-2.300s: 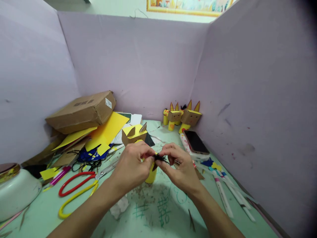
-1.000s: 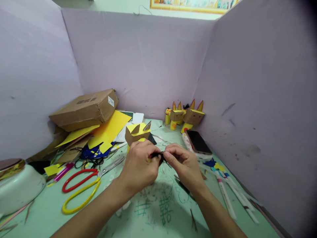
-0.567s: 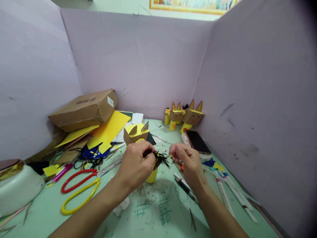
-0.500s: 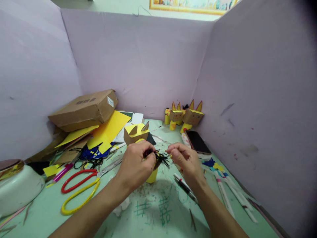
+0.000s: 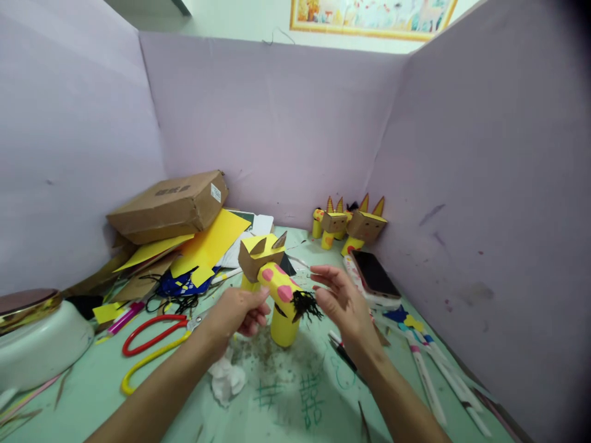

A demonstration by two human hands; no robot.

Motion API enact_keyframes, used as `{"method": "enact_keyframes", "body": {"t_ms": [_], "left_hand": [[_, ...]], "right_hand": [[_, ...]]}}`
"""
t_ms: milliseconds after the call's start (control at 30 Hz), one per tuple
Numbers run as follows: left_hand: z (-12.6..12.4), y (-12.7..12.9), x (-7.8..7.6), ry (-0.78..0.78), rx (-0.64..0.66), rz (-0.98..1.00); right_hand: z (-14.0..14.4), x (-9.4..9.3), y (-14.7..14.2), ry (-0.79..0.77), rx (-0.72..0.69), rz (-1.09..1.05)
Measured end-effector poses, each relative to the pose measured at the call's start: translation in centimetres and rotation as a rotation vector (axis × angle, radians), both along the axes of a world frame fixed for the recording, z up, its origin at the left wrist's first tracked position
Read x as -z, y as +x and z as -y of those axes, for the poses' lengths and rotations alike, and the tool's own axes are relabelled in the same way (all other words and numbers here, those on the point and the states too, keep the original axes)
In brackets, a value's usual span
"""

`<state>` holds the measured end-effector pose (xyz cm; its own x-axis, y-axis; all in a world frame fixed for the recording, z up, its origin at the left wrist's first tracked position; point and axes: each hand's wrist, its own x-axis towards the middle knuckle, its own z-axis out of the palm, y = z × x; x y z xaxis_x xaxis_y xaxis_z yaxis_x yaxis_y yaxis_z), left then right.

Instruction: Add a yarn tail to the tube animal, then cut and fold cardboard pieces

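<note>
A yellow paper-tube animal with pink spots, a brown cardboard head and a tuft of black yarn at its rear stands on the green table. My left hand touches its left side, thumb against the yellow body. Just to the right of the yarn tuft, my right hand hovers with fingers spread and holds nothing.
Red-and-yellow scissors, yellow paper sheets and a cardboard box lie at the left. A white bowl sits far left. Finished paper animals stand at the back. A phone and markers lie right. Purple partitions enclose the table.
My hands have drawn apart from the yarn tuft, the left one shifting to the animal's side. My right hand has opened. The spotted body now shows.
</note>
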<state>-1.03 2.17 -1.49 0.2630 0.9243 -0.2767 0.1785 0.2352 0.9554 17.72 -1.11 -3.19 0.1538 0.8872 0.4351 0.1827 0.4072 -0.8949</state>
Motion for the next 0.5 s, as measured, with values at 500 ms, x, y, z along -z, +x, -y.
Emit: {"method": "enact_keyframes", "body": {"t_ms": [500], "left_hand": [[-2.1, 2.8, 4.0, -0.096, 0.007, 0.839]], "right_hand": [[0.5, 1.2, -2.3, 0.19, -0.064, 0.258]]}}
